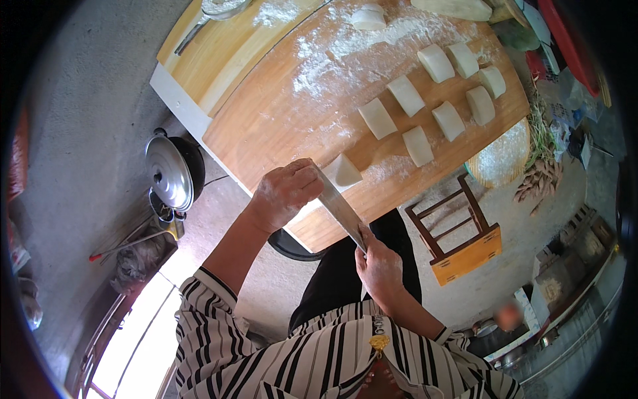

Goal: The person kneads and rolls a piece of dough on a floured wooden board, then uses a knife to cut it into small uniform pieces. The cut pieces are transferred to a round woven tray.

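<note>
My right hand grips the handle end of a broad metal knife, whose blade slants up and to the left. My left hand is at the far end of the blade, with its fingers bent against it; whether they pinch the metal cannot be told. Just beyond the blade a piece of white dough lies on the wooden board. Several cut dough blocks stand apart farther right on the board. Loose white flour is spread over its upper part, beside another dough piece.
A metal bowl of flour sits at the top left. On the floor are a lidded metal pot at left and a wooden chair at right. A round woven tray lies below the board's right edge.
</note>
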Action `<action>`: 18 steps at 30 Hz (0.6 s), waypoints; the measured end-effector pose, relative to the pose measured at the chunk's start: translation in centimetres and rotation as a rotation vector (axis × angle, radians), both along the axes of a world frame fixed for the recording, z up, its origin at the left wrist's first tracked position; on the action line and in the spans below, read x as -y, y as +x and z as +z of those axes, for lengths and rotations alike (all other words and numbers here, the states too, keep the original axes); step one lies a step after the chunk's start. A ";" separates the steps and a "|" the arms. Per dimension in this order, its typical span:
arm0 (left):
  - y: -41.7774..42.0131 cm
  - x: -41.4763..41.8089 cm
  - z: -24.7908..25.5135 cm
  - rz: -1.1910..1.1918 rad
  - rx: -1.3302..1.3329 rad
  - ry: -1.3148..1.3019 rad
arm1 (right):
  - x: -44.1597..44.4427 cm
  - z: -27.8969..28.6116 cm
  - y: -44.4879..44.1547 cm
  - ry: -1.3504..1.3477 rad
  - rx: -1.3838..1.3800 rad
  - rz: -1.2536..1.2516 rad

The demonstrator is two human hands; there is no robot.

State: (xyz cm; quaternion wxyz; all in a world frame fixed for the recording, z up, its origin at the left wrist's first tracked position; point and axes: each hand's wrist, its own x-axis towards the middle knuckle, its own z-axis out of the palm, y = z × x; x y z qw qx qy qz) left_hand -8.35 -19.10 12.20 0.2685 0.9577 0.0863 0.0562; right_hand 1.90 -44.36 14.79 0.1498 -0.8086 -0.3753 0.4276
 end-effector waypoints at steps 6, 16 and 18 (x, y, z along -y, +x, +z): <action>-0.2 -0.9 -5.5 0.011 0.022 -0.002 | -1.9 -4.6 -0.3 -0.100 0.085 0.050; 5.7 2.0 -6.4 -0.081 0.067 0.067 | 2.1 -6.3 2.6 0.020 0.170 -0.132; 6.3 2.2 -5.5 -0.070 0.043 0.038 | 1.9 -4.6 3.6 -0.071 0.140 -0.105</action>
